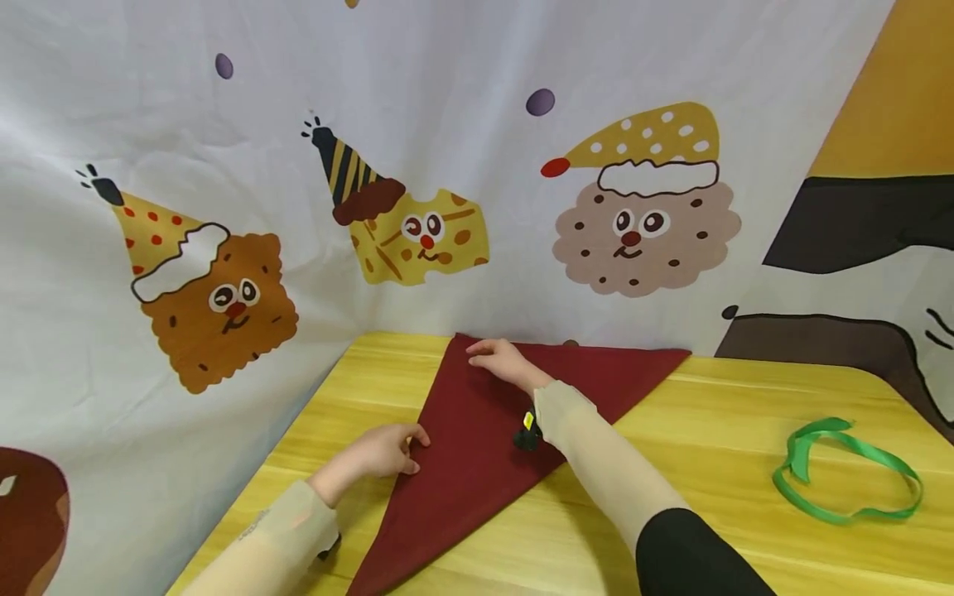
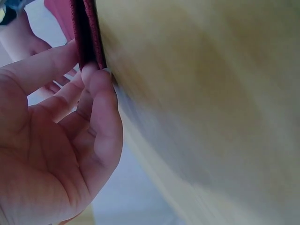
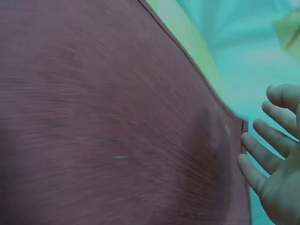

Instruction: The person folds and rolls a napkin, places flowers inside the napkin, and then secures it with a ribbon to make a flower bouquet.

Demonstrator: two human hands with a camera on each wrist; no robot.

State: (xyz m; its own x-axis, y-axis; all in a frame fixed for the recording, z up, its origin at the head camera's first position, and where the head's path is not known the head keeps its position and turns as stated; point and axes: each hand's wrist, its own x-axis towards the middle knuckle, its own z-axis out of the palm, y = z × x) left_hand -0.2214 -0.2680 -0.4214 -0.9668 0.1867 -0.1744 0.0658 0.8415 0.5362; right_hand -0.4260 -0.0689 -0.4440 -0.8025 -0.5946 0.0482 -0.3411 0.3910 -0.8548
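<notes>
A dark red cloth (image 1: 477,463), folded into a triangle, lies on the wooden table. Beside its left edge, my left hand (image 1: 383,451) grips the fold between curled fingers and thumb. Close up in the left wrist view, the fingertips (image 2: 101,79) meet at the layered edge of the cloth (image 2: 86,28). My right hand (image 1: 501,362) reaches over the cloth's back part, fingers stretched toward its far left corner. From the right wrist, that hand (image 3: 281,164) shows spread fingers and no held object, with the cloth (image 3: 117,108) filling most of that view.
A loop of green ribbon (image 1: 850,451) lies at the right on the yellow wooden table (image 1: 715,472). Behind the table and along its left side hangs a white curtain (image 1: 447,66) printed with cartoon biscuits and cheese.
</notes>
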